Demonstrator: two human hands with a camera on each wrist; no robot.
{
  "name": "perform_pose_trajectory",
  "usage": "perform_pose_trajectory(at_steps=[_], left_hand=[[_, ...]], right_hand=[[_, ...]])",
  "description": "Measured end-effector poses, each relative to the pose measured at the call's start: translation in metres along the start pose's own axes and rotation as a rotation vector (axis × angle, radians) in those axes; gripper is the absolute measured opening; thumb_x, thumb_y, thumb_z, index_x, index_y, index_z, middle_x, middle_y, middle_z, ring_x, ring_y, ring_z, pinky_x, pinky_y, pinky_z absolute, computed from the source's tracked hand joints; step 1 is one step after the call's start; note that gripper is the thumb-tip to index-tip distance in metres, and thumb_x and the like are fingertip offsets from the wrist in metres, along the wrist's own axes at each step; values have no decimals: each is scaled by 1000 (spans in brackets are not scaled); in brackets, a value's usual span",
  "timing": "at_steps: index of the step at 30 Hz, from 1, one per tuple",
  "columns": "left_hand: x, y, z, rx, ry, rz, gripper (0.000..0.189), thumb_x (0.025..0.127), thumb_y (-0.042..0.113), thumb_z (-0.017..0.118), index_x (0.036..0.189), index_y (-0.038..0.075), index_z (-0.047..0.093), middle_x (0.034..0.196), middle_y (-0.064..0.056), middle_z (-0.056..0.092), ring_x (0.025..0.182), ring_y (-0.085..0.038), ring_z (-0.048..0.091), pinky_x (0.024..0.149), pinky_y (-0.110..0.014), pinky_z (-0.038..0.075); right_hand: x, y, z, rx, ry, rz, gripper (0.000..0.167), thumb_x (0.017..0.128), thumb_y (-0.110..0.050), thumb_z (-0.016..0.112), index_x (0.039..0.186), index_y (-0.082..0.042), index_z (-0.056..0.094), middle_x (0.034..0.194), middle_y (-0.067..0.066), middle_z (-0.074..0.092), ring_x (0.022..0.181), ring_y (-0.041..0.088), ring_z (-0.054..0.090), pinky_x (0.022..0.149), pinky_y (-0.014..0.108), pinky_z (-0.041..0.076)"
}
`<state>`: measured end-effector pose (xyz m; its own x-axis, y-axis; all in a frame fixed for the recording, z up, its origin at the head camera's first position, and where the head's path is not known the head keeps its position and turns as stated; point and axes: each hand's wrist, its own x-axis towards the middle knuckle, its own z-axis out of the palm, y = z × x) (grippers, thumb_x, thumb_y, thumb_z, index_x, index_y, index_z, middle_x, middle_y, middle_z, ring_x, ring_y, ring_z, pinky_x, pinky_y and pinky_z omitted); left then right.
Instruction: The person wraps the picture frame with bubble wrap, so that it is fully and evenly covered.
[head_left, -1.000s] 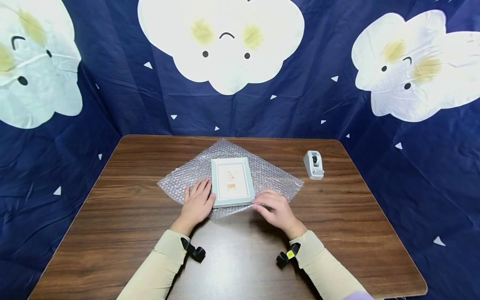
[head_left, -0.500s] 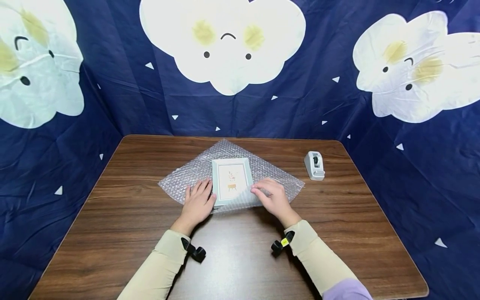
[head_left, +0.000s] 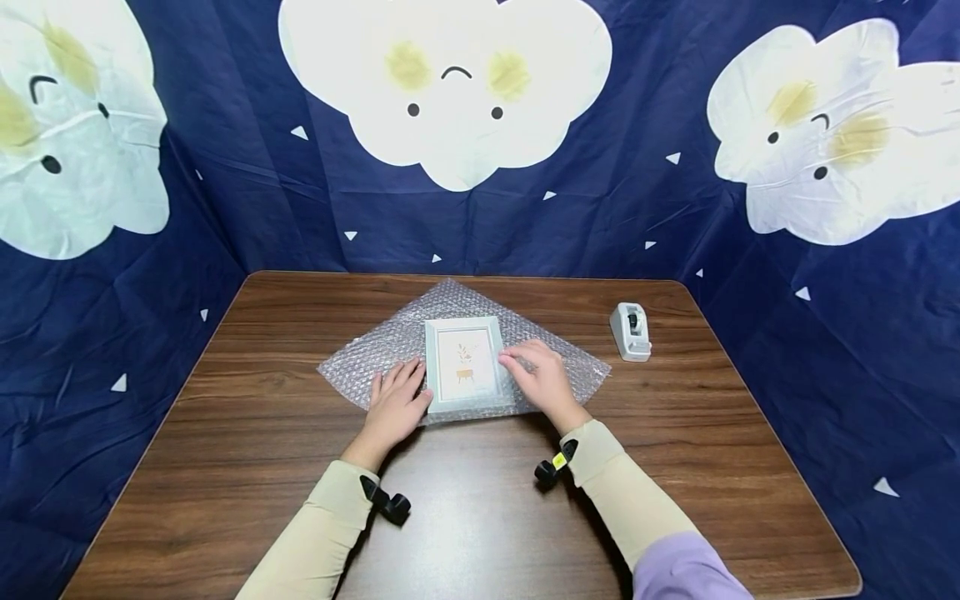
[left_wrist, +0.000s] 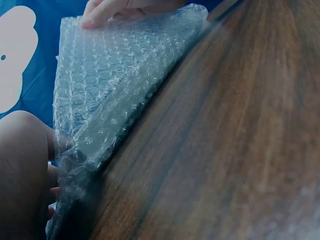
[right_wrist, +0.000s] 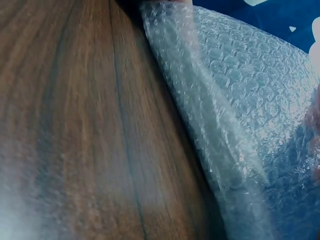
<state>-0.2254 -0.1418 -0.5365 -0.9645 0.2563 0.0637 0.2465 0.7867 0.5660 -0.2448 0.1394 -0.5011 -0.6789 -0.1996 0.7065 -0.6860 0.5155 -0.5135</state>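
Note:
A pale blue picture frame [head_left: 465, 363] lies face up on a sheet of bubble wrap [head_left: 390, 340], its print showing a small plant on a stand. My left hand [head_left: 394, 410] rests with spread fingers on the wrap, thumb against the frame's left edge. With thumb and fingers, my right hand [head_left: 542, 377] pinches the near flap of the wrap over the frame's right side. In the left wrist view the raised bubble wrap [left_wrist: 115, 70] slopes up from the table to the right hand's fingertips [left_wrist: 91, 21]. The flap covers the frame's near edge.
The wooden table [head_left: 247, 467] has a white tape dispenser [head_left: 630, 332] at the back right, right of the wrap. Dark blue cloth [head_left: 262, 200] with white clouds hangs round the table's back and sides.
My right hand has lifted the near flap of the bubble wrap and drawn it away from me over the frame's lower part. My left hand has stayed in place.

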Motion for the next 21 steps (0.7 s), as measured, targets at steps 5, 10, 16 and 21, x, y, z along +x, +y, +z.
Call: perform_pose_trajectory(at_steps=[5,10,16,21], left_hand=[[0,2,-2,-18,-5,-12,58,102,31,47,155,7,41,162,-12,34,151,-37,20,120,-60,-3],[0,4,-3,-25,-9,-14,58,102,30,48,155,6,40,162,-13,34,151,-37,21,120,-60,-3],[0,4,-4,-21,-16,-17,59,102,30,48,155,7,40,162,-13,34,152,-37,20,120,-60,-4],[-1,6,-4,-33,-4,-19,58,101,30,47,154,6,41,161,-14,35,151,-38,21,120,-61,-3]], right_hand=[[2,8,7,-31,-7,97,10,88,-16,80,94,-8,81,92,4,78,89,21,69,85,39,54],[4,15,14,-67,-33,188,14,90,-22,79,96,-9,81,95,5,78,93,23,69,87,41,54],[4,20,21,-79,-77,270,15,91,-21,78,97,-8,81,100,6,77,99,25,69,94,41,52],[2,24,27,-102,-112,337,12,90,-19,78,94,-8,81,118,9,71,113,28,65,99,45,50]])
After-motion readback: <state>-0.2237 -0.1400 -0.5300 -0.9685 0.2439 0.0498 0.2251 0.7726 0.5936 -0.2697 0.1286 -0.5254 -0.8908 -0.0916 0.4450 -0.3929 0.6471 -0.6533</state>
